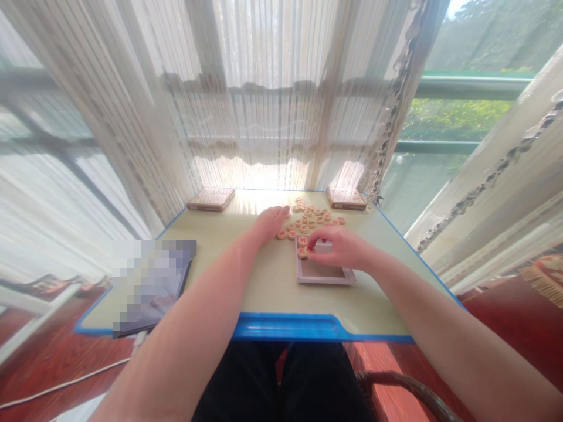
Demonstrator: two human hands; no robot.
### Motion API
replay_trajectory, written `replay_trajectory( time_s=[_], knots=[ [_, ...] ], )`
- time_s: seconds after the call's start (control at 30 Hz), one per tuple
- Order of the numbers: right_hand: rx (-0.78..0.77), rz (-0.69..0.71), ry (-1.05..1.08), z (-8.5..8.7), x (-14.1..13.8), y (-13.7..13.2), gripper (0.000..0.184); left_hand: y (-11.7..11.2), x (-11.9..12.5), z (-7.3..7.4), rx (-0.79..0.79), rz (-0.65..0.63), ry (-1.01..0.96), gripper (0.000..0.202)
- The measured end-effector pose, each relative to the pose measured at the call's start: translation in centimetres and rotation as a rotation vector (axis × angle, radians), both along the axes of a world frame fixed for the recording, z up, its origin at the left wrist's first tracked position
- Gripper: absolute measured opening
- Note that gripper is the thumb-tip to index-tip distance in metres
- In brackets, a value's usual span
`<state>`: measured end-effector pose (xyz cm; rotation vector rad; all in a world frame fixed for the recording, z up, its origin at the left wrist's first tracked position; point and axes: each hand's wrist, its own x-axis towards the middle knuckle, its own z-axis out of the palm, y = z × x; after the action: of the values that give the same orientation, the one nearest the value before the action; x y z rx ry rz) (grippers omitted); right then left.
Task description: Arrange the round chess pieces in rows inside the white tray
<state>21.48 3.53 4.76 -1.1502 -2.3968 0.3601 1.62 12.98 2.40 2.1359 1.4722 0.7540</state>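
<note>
My right hand [338, 245] pinches a round Chinese chess piece [310, 251] with red lettering, low over the left part of a shallow, pale open box [325, 281]. Two more pieces, one of them a red-lettered piece [302, 241], sit at the box's left side. Part of the box is hidden behind my right hand. Beyond the box, several wooden chess pieces [304, 221] lie loose on the table. At their left edge rests my left hand [271, 223], fingers stretched out and holding nothing that shows.
Pale table [211, 269] with a blue rim. A flat box [212, 199] lies at the far left corner, another flat box [346, 198] at the far right. A tablet-like device [171, 293], partly blurred, lies at left with a white cable [65, 384]. Curtains [268, 99] hang behind.
</note>
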Motion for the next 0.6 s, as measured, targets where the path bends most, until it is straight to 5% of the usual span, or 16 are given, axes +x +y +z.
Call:
replay_trajectory(
  time_s=[0.6],
  knots=[
    [0.111,0.046,-0.047,-1.00,-0.65,0.07,0.018,0.16,-0.07,-0.20,0.051,-0.023,0.053,0.050]
  ],
)
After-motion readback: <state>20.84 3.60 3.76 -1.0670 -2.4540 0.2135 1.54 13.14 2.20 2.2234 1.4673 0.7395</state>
